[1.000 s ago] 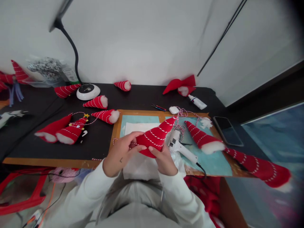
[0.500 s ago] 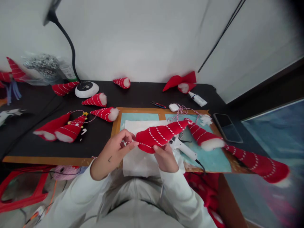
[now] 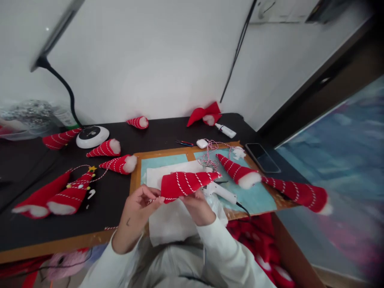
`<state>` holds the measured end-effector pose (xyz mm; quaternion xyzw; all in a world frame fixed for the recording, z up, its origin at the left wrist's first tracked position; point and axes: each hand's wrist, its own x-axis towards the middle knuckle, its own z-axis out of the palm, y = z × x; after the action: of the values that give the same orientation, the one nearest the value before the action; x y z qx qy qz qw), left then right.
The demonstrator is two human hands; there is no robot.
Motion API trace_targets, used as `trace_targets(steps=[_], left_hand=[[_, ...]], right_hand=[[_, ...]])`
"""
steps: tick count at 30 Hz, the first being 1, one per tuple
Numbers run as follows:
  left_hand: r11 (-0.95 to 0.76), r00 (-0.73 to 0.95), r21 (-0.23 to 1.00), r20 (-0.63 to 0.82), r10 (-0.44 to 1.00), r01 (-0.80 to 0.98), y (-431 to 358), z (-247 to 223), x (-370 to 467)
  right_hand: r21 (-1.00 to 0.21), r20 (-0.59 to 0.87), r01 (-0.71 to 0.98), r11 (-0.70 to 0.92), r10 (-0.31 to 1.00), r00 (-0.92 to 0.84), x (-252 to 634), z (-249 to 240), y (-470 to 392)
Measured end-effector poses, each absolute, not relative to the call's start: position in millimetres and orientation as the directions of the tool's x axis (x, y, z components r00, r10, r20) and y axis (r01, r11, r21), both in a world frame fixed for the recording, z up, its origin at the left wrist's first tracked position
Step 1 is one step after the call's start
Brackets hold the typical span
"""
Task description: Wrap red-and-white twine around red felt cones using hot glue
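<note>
A red felt cone wound with red-and-white twisted cord lies between my two hands, its tip pointing right. My left hand pinches the cord at the cone's wide end, thumb and fingers pressed together. From below, my right hand grips the cone's near side, with its fingers partly hidden behind the felt. Just right of the cone, a white hot glue gun rests on the light blue mat. Under my hands is a sheet of white paper. A loose tangle of the same cord lies beyond the cone.
Stuffed red cones lie around the black table. A decorated cone is at left, near a lamp base. At right are a phone and a stuffed cone at the edge. Snips and a white bottle lie farther back.
The view has turned, so the table's things appear shifted left and mostly lower. The cone has rolled slightly in my hands and its tip sits more level. Both hands keep their hold.
</note>
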<state>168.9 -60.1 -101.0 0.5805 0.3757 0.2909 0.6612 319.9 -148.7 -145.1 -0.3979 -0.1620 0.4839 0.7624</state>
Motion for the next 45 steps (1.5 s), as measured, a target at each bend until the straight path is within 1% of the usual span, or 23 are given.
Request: trace_targets(steps=[3, 6, 8, 10, 12, 15, 17, 19, 24, 29, 34, 40, 45], left_hand=[[-0.006, 0.551, 0.998, -0.027, 0.834, 0.059, -67, -106, 166], [-0.23, 0.555, 0.969, 0.145, 0.819, 0.087, -71, -116, 158], [-0.386, 0.58, 0.919, 0.274, 0.767, 0.077, -72, -124, 152], [-0.503, 0.596, 0.863, 0.378, 0.709, 0.051, -70, -132, 147], [-0.582, 0.595, 0.813, 0.449, 0.666, 0.038, -68, -136, 144], [-0.67, 0.604, 0.74, 0.509, 0.613, 0.056, -65, -139, 143], [-0.704, 0.626, 0.706, 0.514, 0.586, 0.08, -64, -141, 144], [-0.719, 0.632, 0.687, 0.511, 0.582, 0.107, -64, -143, 143], [-0.752, 0.637, 0.65, 0.536, 0.555, 0.108, -67, -153, 138], [-0.785, 0.604, 0.614, 0.593, 0.533, 0.09, -75, -154, 130], [-0.802, 0.598, 0.584, 0.601, 0.53, 0.124, -83, -148, 120], [-0.789, 0.591, 0.597, 0.588, 0.553, 0.144, -89, -146, 111], [-0.813, 0.544, 0.566, 0.642, 0.54, 0.138, -85, -148, 109]], right_hand=[[-0.743, -0.123, -0.633, 0.218, 0.885, 0.449, 320, -136, -147], [-0.731, -0.11, -0.638, 0.242, 0.88, 0.461, 319, -129, -145], [-0.731, -0.102, -0.63, 0.262, 0.871, 0.48, 317, -125, -143], [-0.735, -0.086, -0.621, 0.275, 0.869, 0.486, 314, -123, -141], [-0.748, -0.076, -0.602, 0.281, 0.863, 0.499, 310, -122, -138], [-0.777, -0.104, -0.566, 0.274, 0.832, 0.545, 303, -126, -134], [-0.791, -0.137, -0.555, 0.258, 0.809, 0.572, 298, -129, -133], [-0.779, -0.145, -0.57, 0.262, 0.81, 0.569, 293, -132, -133], [-0.704, -0.072, -0.634, 0.319, 0.857, 0.511, 277, -129, -136], [-0.732, -0.097, -0.613, 0.297, 0.846, 0.525, 263, -121, -138], [-0.771, -0.089, -0.57, 0.283, 0.84, 0.536, 253, -123, -139], [-0.79, -0.091, -0.562, 0.245, 0.859, 0.504, 246, -127, -139], [-0.793, -0.108, -0.574, 0.205, 0.88, 0.462, 245, -130, -130]])
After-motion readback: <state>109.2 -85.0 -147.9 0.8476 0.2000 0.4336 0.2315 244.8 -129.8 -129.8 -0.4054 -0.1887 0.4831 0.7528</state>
